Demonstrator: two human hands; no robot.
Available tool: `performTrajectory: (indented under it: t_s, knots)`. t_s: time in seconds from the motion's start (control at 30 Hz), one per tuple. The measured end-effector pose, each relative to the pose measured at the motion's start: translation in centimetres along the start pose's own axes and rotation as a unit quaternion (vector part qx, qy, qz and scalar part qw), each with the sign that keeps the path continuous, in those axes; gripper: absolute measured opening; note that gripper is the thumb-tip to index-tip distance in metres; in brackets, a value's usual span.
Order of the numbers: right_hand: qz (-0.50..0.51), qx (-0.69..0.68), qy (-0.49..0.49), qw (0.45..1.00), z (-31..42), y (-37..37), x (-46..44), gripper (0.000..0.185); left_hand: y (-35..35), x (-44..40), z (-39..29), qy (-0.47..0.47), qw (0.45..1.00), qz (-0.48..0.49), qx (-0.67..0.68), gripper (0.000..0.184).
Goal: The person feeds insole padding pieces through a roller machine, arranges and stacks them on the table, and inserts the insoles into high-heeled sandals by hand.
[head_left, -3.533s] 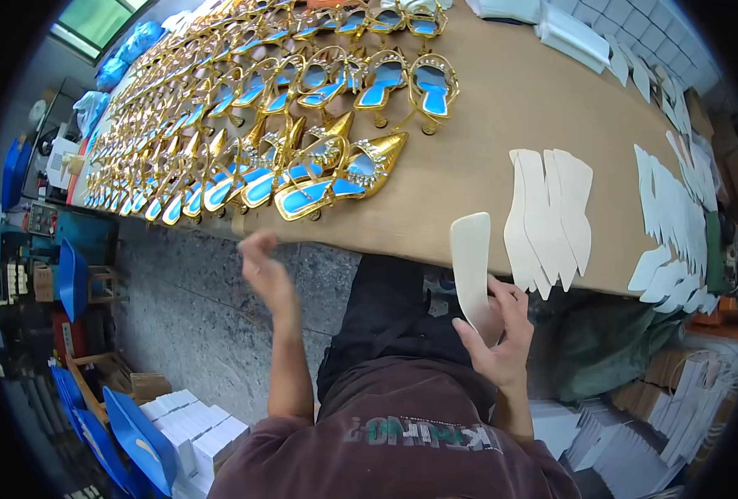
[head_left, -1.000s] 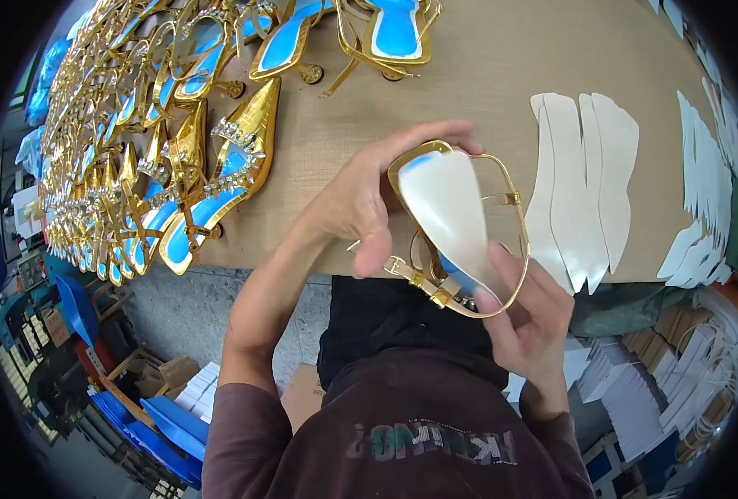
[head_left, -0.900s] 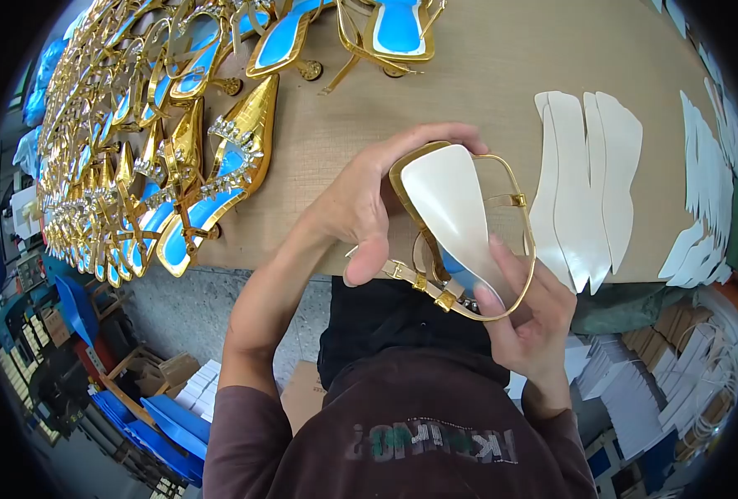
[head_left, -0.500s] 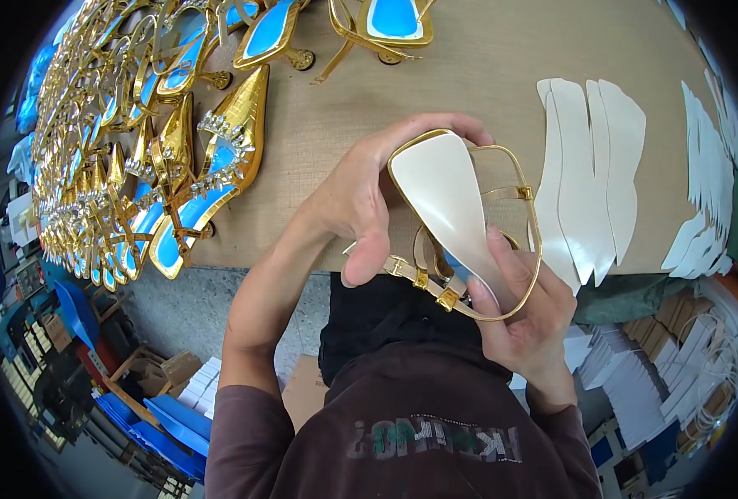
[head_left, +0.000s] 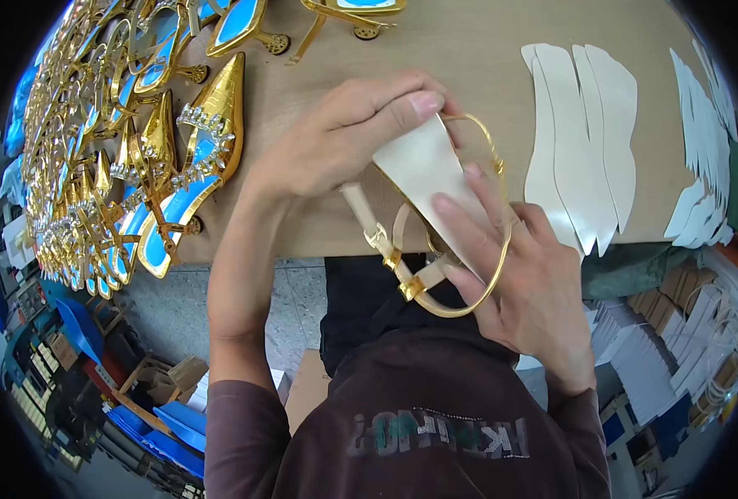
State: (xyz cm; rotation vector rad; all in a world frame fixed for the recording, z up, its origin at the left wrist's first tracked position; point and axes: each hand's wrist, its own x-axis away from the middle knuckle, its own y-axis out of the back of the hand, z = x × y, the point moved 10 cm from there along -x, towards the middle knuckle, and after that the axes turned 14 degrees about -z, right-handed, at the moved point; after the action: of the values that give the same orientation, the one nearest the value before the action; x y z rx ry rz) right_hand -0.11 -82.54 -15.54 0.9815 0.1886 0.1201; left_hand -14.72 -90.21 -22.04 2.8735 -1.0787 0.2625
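Both hands meet at one gold buckled-strap shoe, raised just over the near edge of the brown-covered table, in front of the torso. Left hand grasps the far end: fingers curl round the rim, thumb bears on the pale insole. Right hand is on the near side, a couple of fingers laid along the insole, thumb apart near the lower strap, the strap loop crossing over the fingers; whether it also grips the shoe's toe underneath, cannot tell. Progress, as judged from the layout: insole lies over the footbed of the held shoe, lengthwise, so this one looks well advanced; seating of both ends hidden by the hands, unconfirmed. Plenty appears left: among the gold pointed shoes ranked at left, those clear enough to read show blue footbeds with no pale piece over them. Loose insoles, about four, overlap on the table to the right; more white pieces lie farther right. Pose: left elbow bent low, forearm rising steeply, wrist turned so the palm faces inward; right elbow tucked by the side, forearm short in view, back of hand uppermost, finger outlines slightly blurred.
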Motion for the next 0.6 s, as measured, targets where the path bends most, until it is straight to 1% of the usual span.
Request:
performTrajectory:
  t_s: [0.1,0.13,0.17,0.2,0.23,0.27,0.3,0.4,0.43,0.47,0.6]
  knots:
    - [0.043,0.066,-0.043,0.996,0.6,1.2,2.2,0.062,0.9,-0.3,-0.5,-0.020,0.999,-0.036,-0.028,0.042]
    - [0.050,0.084,-0.024,0.995,1.0,2.0,2.0,0.065,1.1,-0.2,-0.4,-0.025,0.998,-0.041,-0.029,0.042]
    - [0.056,0.100,-0.013,0.993,1.4,2.5,2.3,0.068,1.4,-0.1,0.1,-0.021,0.998,-0.059,0.007,0.041]
    - [0.048,0.101,-0.019,0.993,1.0,1.7,0.8,0.068,1.3,-0.3,0.6,-0.018,0.997,-0.067,0.042,0.040]
    - [-0.003,0.040,-0.004,0.999,0.8,0.9,-2.5,0.072,1.1,-0.6,0.9,-0.014,0.994,-0.074,0.077,0.039]
    - [-0.052,-0.020,0.016,0.998,0.8,0.8,-3.9,0.076,0.9,-0.8,1.1,-0.010,0.990,-0.084,0.114,0.038]
    - [-0.053,-0.016,0.014,0.998,0.7,0.3,-2.8,0.076,0.5,-0.7,1.0,-0.012,0.990,-0.080,0.116,0.038]
    - [-0.062,0.091,0.001,0.994,0.7,-1.6,-0.1,0.080,0.7,-0.1,0.4,-0.032,0.996,-0.074,0.045,0.038]
    - [-0.068,0.129,0.001,0.989,0.9,-1.6,-0.2,0.082,1.1,0.1,-0.1,-0.042,0.996,-0.075,0.021,0.038]
    - [-0.069,0.136,0.016,0.988,0.9,-1.1,-1.0,0.082,1.6,0.1,-0.8,-0.055,0.995,-0.085,0.023,0.038]
    - [-0.099,0.181,0.054,0.977,1.4,0.9,-2.1,0.073,2.0,1.3,-1.5,-0.017,0.987,-0.157,-0.023,0.037]
